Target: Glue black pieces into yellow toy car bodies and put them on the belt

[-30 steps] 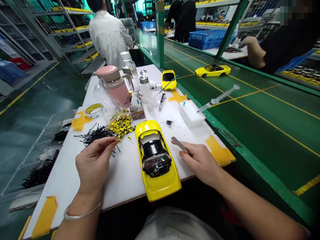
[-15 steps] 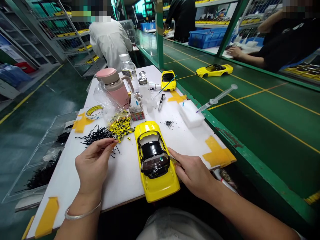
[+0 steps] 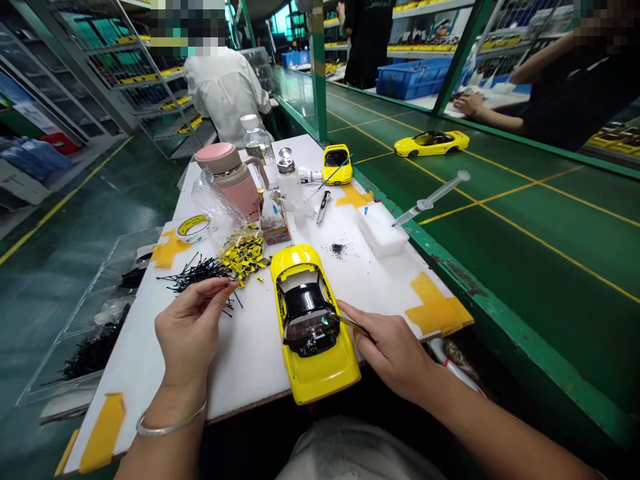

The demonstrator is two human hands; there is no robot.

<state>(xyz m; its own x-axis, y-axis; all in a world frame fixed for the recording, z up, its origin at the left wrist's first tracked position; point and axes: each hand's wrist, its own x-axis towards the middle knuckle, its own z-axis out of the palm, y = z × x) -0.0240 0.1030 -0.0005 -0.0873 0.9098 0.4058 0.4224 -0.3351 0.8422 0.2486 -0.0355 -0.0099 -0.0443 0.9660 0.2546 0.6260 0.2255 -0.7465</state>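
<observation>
A yellow model car body point(image 3: 325, 373) with a black roof panel and clear window part lies at the near edge of the white work board point(image 3: 250, 367). My right hand point(image 3: 387, 340) is beside it, closed around slim metal tweezers point(image 3: 353, 325) whose tip reaches over the clear window. Left of the car, my left hand point(image 3: 193, 323) pinches thumb and fingers together; whatever is between them is too small to make out. Just beyond those fingertips lie thin black sticks point(image 3: 193, 275) and a pile of small yellow-and-black pieces point(image 3: 243, 257).
Behind the pile stand a pink mug point(image 3: 235, 187), a tape roll point(image 3: 194, 227) and a pump bottle point(image 3: 287, 180). A syringe point(image 3: 425, 205) leans on a white foam block point(image 3: 383, 230). Another yellow car point(image 3: 337, 165) sits at the board's far end. Green conveyor point(image 3: 500, 233) runs along the right.
Both hands and the car hold nearly the same pose. The tweezers' tip has shifted slightly right across the window. My view has tilted a little, and a person at the back has moved an arm.
</observation>
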